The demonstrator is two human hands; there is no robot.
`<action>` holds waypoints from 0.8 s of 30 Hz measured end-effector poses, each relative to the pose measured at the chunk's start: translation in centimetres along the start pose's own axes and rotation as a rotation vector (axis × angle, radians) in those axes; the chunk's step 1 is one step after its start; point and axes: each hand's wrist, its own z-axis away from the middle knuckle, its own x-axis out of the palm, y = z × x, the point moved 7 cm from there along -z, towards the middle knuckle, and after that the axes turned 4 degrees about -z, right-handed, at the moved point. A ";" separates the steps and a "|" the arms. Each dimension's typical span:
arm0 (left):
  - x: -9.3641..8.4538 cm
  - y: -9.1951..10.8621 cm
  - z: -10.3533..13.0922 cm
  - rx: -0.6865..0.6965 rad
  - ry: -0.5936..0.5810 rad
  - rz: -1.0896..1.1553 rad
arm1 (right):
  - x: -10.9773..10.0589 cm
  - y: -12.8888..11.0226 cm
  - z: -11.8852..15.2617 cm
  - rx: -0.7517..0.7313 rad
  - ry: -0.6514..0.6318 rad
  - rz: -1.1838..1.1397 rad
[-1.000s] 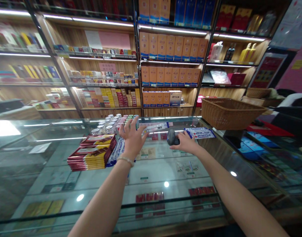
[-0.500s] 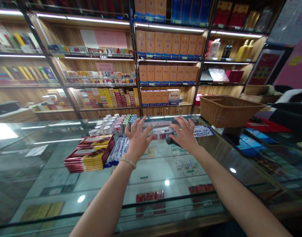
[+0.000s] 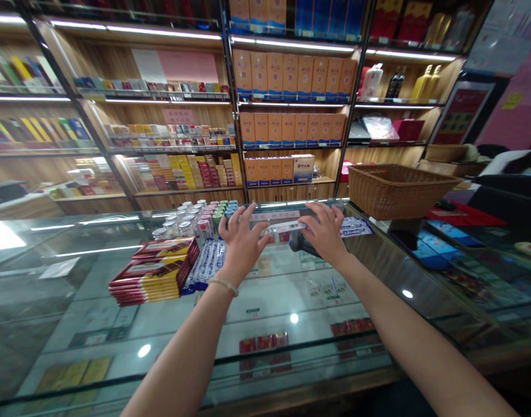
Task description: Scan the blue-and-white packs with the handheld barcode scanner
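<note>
Over the far side of the glass table [image 3: 117, 324], a long white carton [image 3: 286, 227] is held between two hands. Left hand [image 3: 242, 246] grips one end, right hand [image 3: 326, 234] the other. Beside them sit red and yellow boxes [image 3: 155, 272] and a brown basket [image 3: 396, 191]
</note>
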 end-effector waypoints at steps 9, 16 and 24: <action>0.0 -0.1 -0.1 -0.038 -0.010 0.017 | 0.2 0.3 -0.1 0.064 -0.004 -0.064; 0.5 -0.2 -0.1 -0.049 -0.053 0.059 | 0.9 0.3 0.2 0.040 -0.037 -0.060; 1.3 -0.1 0.0 -0.025 -0.078 0.065 | 1.0 -0.7 0.4 -0.049 -0.074 0.021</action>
